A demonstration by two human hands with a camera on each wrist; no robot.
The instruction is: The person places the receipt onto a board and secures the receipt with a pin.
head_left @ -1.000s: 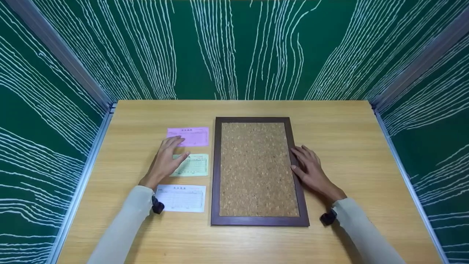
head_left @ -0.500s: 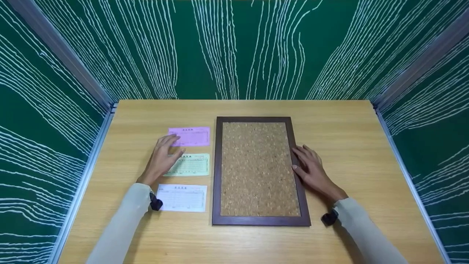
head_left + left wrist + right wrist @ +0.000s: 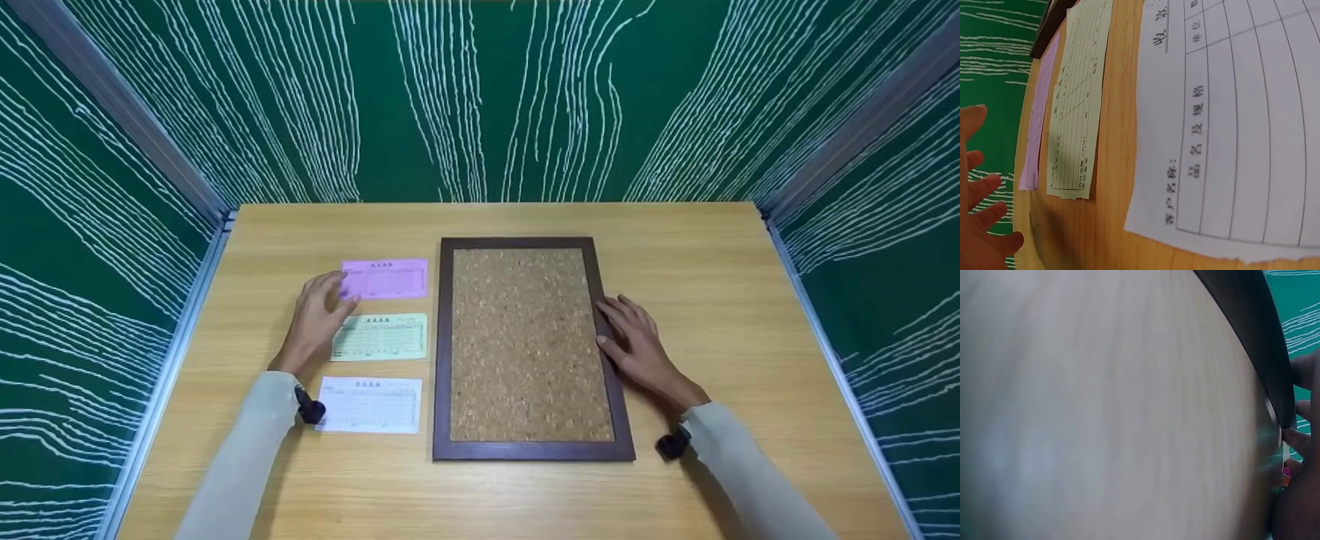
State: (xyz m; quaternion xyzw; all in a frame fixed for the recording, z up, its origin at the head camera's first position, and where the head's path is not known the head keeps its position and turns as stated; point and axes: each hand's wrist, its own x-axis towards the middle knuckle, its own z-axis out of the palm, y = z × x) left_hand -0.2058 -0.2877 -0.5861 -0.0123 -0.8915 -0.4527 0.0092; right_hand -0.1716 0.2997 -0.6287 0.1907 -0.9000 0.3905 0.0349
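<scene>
A corkboard (image 3: pixel 532 345) with a dark brown frame lies on the table. Left of it three printed paper slips form a column: a purple slip (image 3: pixel 390 280) farthest back, a green slip (image 3: pixel 382 337) in the middle and a white slip (image 3: pixel 371 405) nearest. My left hand (image 3: pixel 309 322) hovers by the left ends of the purple and green slips, fingers loosely bent and holding nothing. In the left wrist view its fingers (image 3: pixel 988 191) are spread, apart from the paper. My right hand (image 3: pixel 637 349) rests its fingertips against the frame's right edge, fingers relaxed.
The wooden table (image 3: pixel 525 499) reaches back to a green wall (image 3: pixel 495 97) with white wavy lines. Metal posts (image 3: pixel 120 97) stand at the corners. In the right wrist view small pink and orange things (image 3: pixel 1287 475), too small to identify, show beyond the right fingers.
My left hand has moved left, away from the slips, uncovering more of the purple and green ones. The right hand, corkboard and slips have stayed in place.
</scene>
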